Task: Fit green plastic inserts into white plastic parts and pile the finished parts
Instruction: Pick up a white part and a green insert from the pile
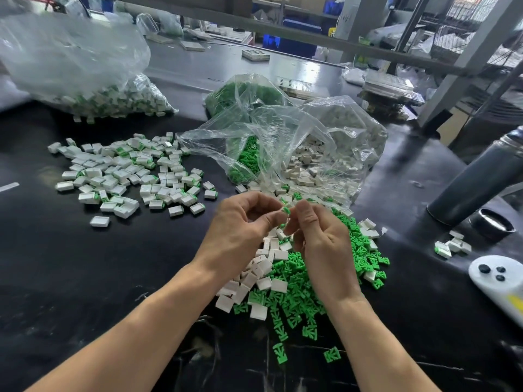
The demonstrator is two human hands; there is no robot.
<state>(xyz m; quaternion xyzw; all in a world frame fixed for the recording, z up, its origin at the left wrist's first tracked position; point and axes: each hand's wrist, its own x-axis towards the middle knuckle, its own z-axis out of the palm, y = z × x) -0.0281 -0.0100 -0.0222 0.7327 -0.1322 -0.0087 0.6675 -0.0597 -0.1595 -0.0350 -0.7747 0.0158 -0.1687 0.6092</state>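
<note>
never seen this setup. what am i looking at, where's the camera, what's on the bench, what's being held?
There is no machine here: a person works with two bare hands. The single picture comes from a wide-angle camera worn on the head, looking forward and down.

The left hand and right hand meet over a black table, pinching a small green insert between the fingertips. Whether a white part is also held is hidden.

Under the hands lie loose white parts and green inserts. To the left is the pile of finished parts, white with green showing. Behind stand clear bags: one of finished parts, and open ones of green inserts and white parts. A dark cylinder stands at right.
</note>
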